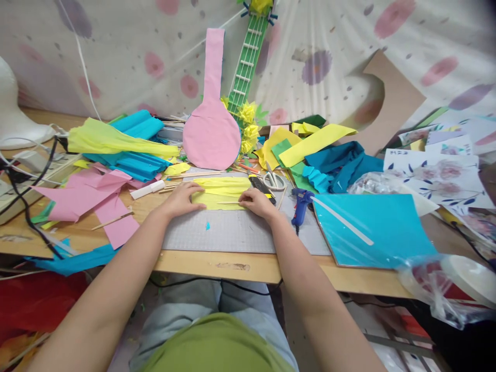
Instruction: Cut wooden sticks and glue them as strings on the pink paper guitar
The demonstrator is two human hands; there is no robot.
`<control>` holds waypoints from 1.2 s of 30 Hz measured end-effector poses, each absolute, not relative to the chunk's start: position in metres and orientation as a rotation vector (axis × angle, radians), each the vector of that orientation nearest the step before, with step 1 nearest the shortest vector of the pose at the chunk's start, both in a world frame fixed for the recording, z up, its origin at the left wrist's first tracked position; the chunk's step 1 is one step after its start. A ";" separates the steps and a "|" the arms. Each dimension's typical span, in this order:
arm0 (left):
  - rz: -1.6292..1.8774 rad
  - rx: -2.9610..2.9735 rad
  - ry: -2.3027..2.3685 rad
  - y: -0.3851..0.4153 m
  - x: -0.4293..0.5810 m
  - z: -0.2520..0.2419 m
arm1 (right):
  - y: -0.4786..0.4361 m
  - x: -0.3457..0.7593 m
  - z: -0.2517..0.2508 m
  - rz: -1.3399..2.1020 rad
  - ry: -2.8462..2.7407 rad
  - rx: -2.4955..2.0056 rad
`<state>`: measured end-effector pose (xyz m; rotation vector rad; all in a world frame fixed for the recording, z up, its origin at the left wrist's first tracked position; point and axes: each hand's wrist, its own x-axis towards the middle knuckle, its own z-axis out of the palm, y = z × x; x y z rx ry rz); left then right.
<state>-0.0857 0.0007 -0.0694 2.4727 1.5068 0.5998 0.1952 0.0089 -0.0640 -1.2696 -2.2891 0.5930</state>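
Note:
A strip of yellow crepe paper (221, 187), folded and creased along its far side, lies across the grey cutting mat (217, 235). On its left end rests my left hand (181, 200), thumb and fingers apart. My right hand (259, 202) is at the paper's right end, its fingers closed round the end of a thin wooden stick (230, 203) that lies along the near part of the paper. Just beyond that hand are a black and yellow utility knife (260, 187) and scissors (274, 181).
A blue glue gun (300, 206) stands right of the mat, beside a blue board (374, 227). Behind stand a pink banjo-shaped cutout (212, 132) and a green stringed-instrument model (245, 64). Pink paper scraps (87, 191) lie left, near a white marker (148, 189).

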 end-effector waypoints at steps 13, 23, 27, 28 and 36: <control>0.595 2.751 1.298 -0.007 -0.032 -0.078 | 0.006 0.187 -0.064 0.469 -2.401 -1.268; 0.896 2.622 1.534 -0.007 -0.049 -0.066 | 0.001 0.187 -0.055 0.380 -2.496 -1.230; 1.032 2.351 1.943 0.003 -0.075 -0.063 | -0.003 0.184 -0.052 0.413 -2.545 -1.209; 0.981 2.286 2.060 0.005 -0.082 -0.064 | -0.003 0.183 -0.052 0.421 -2.546 -1.221; 0.695 2.026 2.343 0.012 -0.105 -0.069 | 0.007 0.178 -0.060 0.321 -2.253 -1.255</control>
